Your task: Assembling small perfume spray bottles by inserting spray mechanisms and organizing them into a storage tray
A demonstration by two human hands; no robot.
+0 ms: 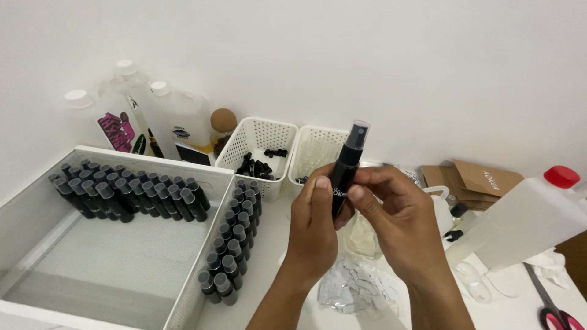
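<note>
Both hands closed on black spray bottle [346, 171]: left hand [315, 229] and right hand [400, 223] pinched it upright above white surface [275, 269], clear cap on.

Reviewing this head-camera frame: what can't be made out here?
- Black spray bottle: lower half hidden by left hand and right hand.
- Scissors: handles cut off by the frame's corner.
- Plastic bits under the wrists: too blurred to identify.
- White basket contents: partly behind the bottle.

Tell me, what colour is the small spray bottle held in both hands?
Black, with a clear cap; the spray bottle shows best in the head view.
</note>
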